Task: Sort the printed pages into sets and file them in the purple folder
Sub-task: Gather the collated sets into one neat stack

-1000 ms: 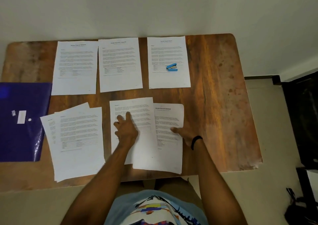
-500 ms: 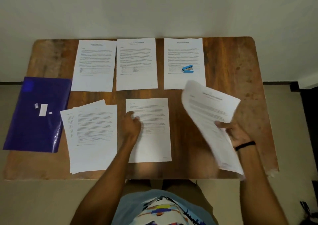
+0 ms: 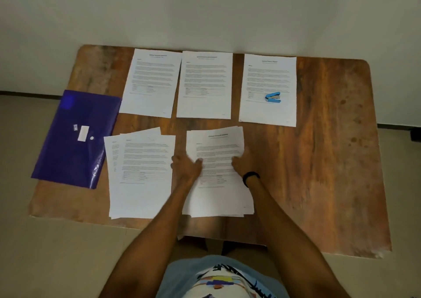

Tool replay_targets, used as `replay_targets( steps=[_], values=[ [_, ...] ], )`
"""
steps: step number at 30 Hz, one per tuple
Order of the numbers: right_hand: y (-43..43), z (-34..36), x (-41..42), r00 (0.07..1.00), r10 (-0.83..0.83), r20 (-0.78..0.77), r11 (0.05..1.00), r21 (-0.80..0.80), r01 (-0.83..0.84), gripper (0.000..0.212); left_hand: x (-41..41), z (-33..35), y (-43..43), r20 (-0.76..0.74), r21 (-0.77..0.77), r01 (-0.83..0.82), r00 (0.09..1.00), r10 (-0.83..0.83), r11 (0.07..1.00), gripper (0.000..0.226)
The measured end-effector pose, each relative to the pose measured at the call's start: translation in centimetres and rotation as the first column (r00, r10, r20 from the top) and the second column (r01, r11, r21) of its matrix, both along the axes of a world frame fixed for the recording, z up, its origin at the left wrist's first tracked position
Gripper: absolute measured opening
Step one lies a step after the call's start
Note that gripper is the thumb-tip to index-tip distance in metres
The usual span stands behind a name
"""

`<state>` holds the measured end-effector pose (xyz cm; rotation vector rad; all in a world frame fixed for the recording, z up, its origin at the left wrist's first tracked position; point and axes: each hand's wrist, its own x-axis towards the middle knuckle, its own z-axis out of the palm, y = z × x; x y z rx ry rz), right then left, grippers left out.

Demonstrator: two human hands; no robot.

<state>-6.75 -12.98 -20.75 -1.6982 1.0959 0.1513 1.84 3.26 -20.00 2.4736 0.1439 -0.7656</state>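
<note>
Three printed pages lie in a row at the back of the table: a left page [image 3: 151, 82], a middle page [image 3: 205, 83] and a right page [image 3: 268, 88]. A loose stack of pages [image 3: 141, 174] lies front left. In the front middle a small pile of pages [image 3: 218, 147] sits between my hands. My left hand [image 3: 185, 168] grips its left edge and my right hand [image 3: 242, 162] its right edge. The purple folder [image 3: 77, 138] lies shut at the table's left edge.
A blue stapler [image 3: 273, 97] rests on the right back page. The wooden table [image 3: 337, 156] shows bare wood on its right side. A pale wall runs behind the table and floor lies on both sides.
My right hand has brought the lifted page down onto the middle front page. Both hands now hold that pile by its sides. The view has shifted right.
</note>
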Motion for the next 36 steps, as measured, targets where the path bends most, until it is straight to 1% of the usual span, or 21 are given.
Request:
replay_targets(
  steps=[4, 6, 7, 9, 10, 11, 12, 14, 15, 16, 18, 20, 21, 24, 26, 28, 30, 32, 33, 34, 36],
  values=[
    [0.4, 0.4, -1.7, 0.988, -0.154, -0.022, 0.968, -0.202, 0.146, 0.044, -2.9, 0.5, -1.6, 0.004, -0.031, 0.087, 0.996, -0.087, 0.996, 0.046],
    [-0.5, -0.5, -3.0, 0.968, -0.239, -0.08, 0.932, -0.297, 0.206, 0.044, -3.7, 0.2, -2.3, -0.021, -0.069, 0.103, 0.994, -0.104, 0.992, 0.034],
    [-1.1, -1.2, -3.7, 0.953, -0.28, -0.118, 0.911, -0.347, 0.225, 0.049, -4.0, -0.2, -2.7, -0.018, -0.068, 0.137, 0.99, -0.138, 0.988, 0.035],
    [-2.0, -1.9, -4.7, 0.931, -0.311, -0.194, 0.891, -0.399, 0.214, 0.061, -3.9, 0.1, -3.2, -0.031, -0.067, 0.294, 0.955, -0.296, 0.954, 0.048],
    [-2.2, -2.1, -5.0, 0.927, -0.301, -0.222, 0.893, -0.408, 0.192, 0.064, -3.6, -0.1, -3.1, -0.056, -0.062, 0.336, 0.939, -0.34, 0.94, 0.044],
    [-2.3, -2.1, -5.0, 0.922, -0.293, -0.255, 0.89, -0.425, 0.165, 0.067, -3.2, 0.3, -2.9, -0.109, -0.076, 0.351, 0.927, -0.358, 0.933, 0.03],
    [-2.1, -1.7, -4.7, 0.914, -0.293, -0.282, 0.879, -0.456, 0.141, 0.071, -2.9, 0.0, -2.5, -0.103, -0.123, 0.316, 0.939, -0.329, 0.941, 0.018],
    [-1.0, -0.8, -3.4, 0.914, -0.297, -0.278, 0.823, -0.559, 0.097, 0.078, -2.0, -1.1, -1.0, -0.062, -0.104, 0.26, 0.962, -0.268, 0.96, 0.027],
    [-0.1, -0.5, -2.4, 0.93, -0.273, -0.247, 0.807, -0.585, 0.082, 0.078, -1.4, -1.1, 0.1, -0.034, -0.09, 0.171, 0.984, -0.175, 0.981, 0.032],
    [1.0, -0.3, -1.1, 0.952, -0.216, -0.216, 0.812, -0.582, 0.052, 0.076, -0.7, -1.4, 1.2, 0.051, -0.077, 0.088, 0.995, -0.084, 0.993, 0.031],
    [4.2, -0.3, 1.7, 0.988, -0.03, -0.151, 0.863, -0.503, -0.051, 0.068, 0.9, -1.2, 4.0, 0.2, -0.094, -0.051, 0.977, 0.069, 0.994, 0.03],
    [7.8, -0.9, 4.6, 0.975, 0.19, -0.111, 0.891, -0.397, -0.219, 0.065, 2.4, -0.9, 6.9, 0.209, -0.12, -0.166, 0.96, 0.189, 0.979, 0.041],
    [9.5, -1.2, 6.0, 0.949, 0.295, -0.112, 0.879, -0.359, -0.315, 0.068, 3.0, -0.9, 8.2, 0.209, -0.099, -0.194, 0.955, 0.211, 0.976, 0.047],
    [13.6, -2.6, 9.6, 0.8, 0.567, -0.197, 0.717, -0.36, -0.597, 0.097, 4.0, -2.0, 12.6, 0.16, 0.13, -0.145, 0.979, 0.124, 0.981, 0.07],
    [14.9, -3.4, 11.2, 0.729, 0.635, -0.256, 0.643, -0.349, -0.682, 0.11, 4.0, -2.6, 14.8, 0.072, 0.222, -0.069, 0.996, 0.054, 0.973, 0.081],
    [15.5, -4.2, 12.1, 0.706, 0.645, -0.292, 0.621, -0.337, -0.708, 0.115, 3.8, -3.0, 16.2, 0.022, 0.261, 0.004, 1.0, -0.01, 0.965, 0.083],
    [16.0, -4.4, 12.7, 0.676, 0.66, -0.329, 0.574, -0.36, -0.735, 0.107, 3.8, -3.3, 16.9, 0.026, 0.269, 0.033, 0.999, -0.042, 0.963, 0.083],
    [16.4, -4.3, 12.7, 0.634, 0.695, -0.339, 0.491, -0.419, -0.763, 0.086, 4.1, -3.2, 17.1, 0.009, 0.245, 0.029, 0.999, -0.032, 0.969, 0.087],
    [16.8, -4.2, 12.5, 0.632, 0.712, -0.304, 0.486, -0.436, -0.757, 0.072, 4.2, -3.2, 17.1, 0.009, 0.225, 0.028, 0.999, -0.031, 0.974, 0.089],
    [17.2, -3.8, 12.3, 0.649, 0.724, -0.232, 0.529, -0.417, -0.739, 0.059, 4.2, -3.0, 17.1, 0.01, 0.204, 0.024, 1.0, -0.026, 0.979, 0.093],
    [17.8, -2.6, 11.9, 0.721, 0.692, 0.014, 0.702, -0.246, -0.669, 0.042, 4.9, -2.8, 17.5, 0.027, 0.141, -0.046, 0.999, 0.042, 0.989, 0.099]
  ],
)
